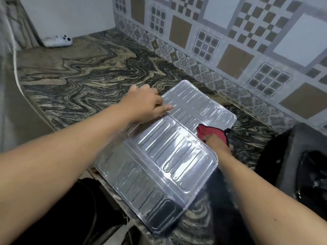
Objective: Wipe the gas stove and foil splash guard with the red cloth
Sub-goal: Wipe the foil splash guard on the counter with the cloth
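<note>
From the head view, the foil splash guard [159,152] lies flat across the marbled tabletop [79,76], its near end hanging past the front edge, while the left hand [145,105] pins its far-left edge, fingers laid fairly straight. The right hand [218,142] grips the bunched red cloth [211,132] on the guard's right edge, the dark gas stove [300,156] well right. Risk, I'd say: push hard and the thin foil buckles or skids off.
</note>
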